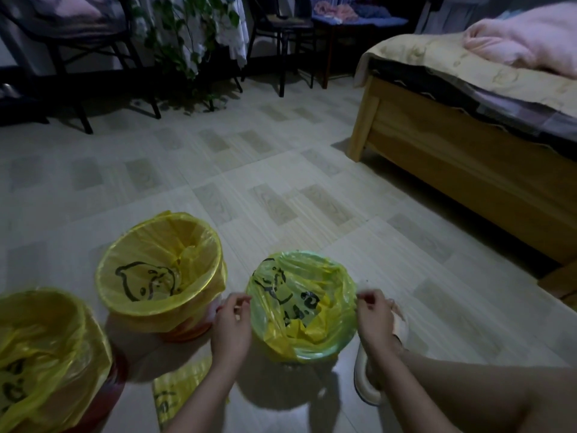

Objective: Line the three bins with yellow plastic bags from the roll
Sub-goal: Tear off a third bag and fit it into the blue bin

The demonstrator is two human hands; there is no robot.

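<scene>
My left hand (231, 323) and right hand (374, 317) each pinch the bag (299, 303) edge at opposite sides of the bin (312, 356) between them (thin, slippery film, likely tears if yanked, so I hold the hem).

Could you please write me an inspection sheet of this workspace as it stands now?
Surface: pale tiled floor, dimly lit.
Job's things: three bins. Left bin and middle bin have yellow bags folded over their rims. Right bin has its bag over the rim, crumpled inside. Spare yellow bags lie flat on the floor in front of the bins.
Clutter: a pale slipper beside the right bin.
Hands: left hand and right hand each pinch the right bin's bag at opposite sides of the rim.
Cables: nothing seen.
Surroundings: wooden bed with bedding on the right, dark chairs and a leafy plant at the back.
</scene>
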